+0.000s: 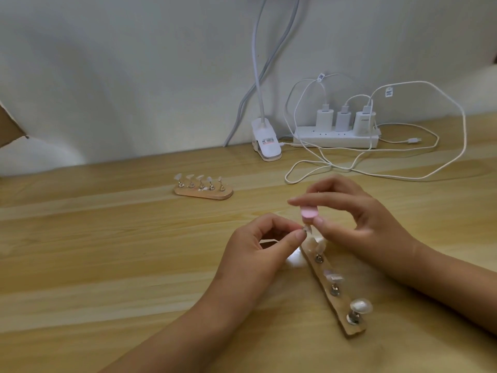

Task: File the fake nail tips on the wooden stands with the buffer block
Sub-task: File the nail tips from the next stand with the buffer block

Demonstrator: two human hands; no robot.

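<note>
My right hand [357, 219] holds a small pink buffer block [390, 212] between thumb and fingers, its lower end touching a nail tip on a metal peg [388, 229]. My left hand [258, 249] pinches that peg between thumb and forefinger, lifted just above the near wooden stand [326, 289]. This stand lies slanted on the table with three pegs bearing clear nail tips. A second wooden stand [203, 192] with several nail tips sits farther back to the left.
A white clip lamp [266, 145] stands at the table's back edge. To its right lies a white power strip [336, 135] with three chargers, and white cables [376, 170] loop over the table behind my hands. The wooden table [107, 251] spreads to the left.
</note>
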